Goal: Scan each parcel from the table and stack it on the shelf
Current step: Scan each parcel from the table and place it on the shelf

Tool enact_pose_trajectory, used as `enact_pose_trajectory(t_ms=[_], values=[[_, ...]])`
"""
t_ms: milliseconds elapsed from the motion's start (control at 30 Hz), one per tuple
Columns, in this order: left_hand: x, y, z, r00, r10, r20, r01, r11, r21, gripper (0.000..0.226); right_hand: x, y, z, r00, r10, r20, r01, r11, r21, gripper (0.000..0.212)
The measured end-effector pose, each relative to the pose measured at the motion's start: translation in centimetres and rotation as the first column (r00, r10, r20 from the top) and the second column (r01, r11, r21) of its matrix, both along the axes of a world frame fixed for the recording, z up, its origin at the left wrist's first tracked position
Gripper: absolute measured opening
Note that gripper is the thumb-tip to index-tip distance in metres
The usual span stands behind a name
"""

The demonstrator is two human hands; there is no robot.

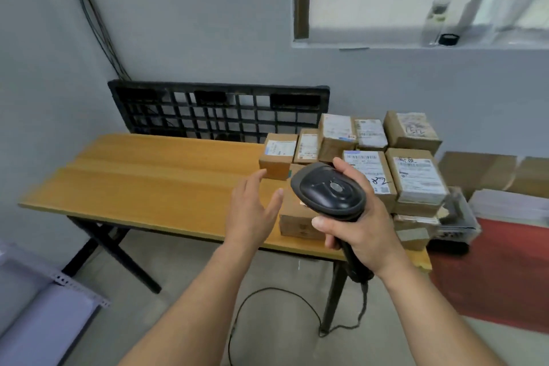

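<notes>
Right grip (362, 226): wrapped round scanner (329, 190) handle. Left grip (252, 211): wide, fingers straight, held above bench (133, 181). Parcels (416, 175): labelled, stacked at bench's right end.

- My right hand (361, 232) grips the black scanner (329, 190) by its handle.
- My left hand (252, 211) is flat-fingered, just left of a brown parcel (294, 217) beneath the scanner, possibly touching it.
- Labelled parcels (416, 175) are stacked beyond my right hand on the table (148, 175).
</notes>
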State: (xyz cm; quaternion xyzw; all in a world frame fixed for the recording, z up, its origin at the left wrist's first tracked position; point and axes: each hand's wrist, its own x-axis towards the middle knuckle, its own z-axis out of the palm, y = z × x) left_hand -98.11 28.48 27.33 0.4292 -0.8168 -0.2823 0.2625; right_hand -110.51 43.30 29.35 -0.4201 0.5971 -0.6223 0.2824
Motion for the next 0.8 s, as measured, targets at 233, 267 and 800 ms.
enact_pose_trajectory(t_ms=[233, 267, 800], values=[[-7.6, 1.3, -0.6, 0.983, -0.180, -0.046, 0.183, 0.979, 0.092, 0.056, -4.9, 3.9, -1.1, 0.972, -0.236, -0.008, 0.236, 0.970, 0.048, 0.089], [-8.4, 1.2, -0.8, 0.980, -0.198, -0.033, 0.201, 0.974, 0.107, 0.057, -5.4, 4.3, -1.2, 0.965, -0.261, -0.006, 0.261, 0.964, 0.058, 0.089], [-14.4, 0.6, -3.3, 0.908, -0.416, 0.059, 0.351, 0.829, 0.435, 0.053, -7.6, 3.9, -3.4, 0.901, -0.433, -0.022, 0.425, 0.872, 0.243, 0.090]])
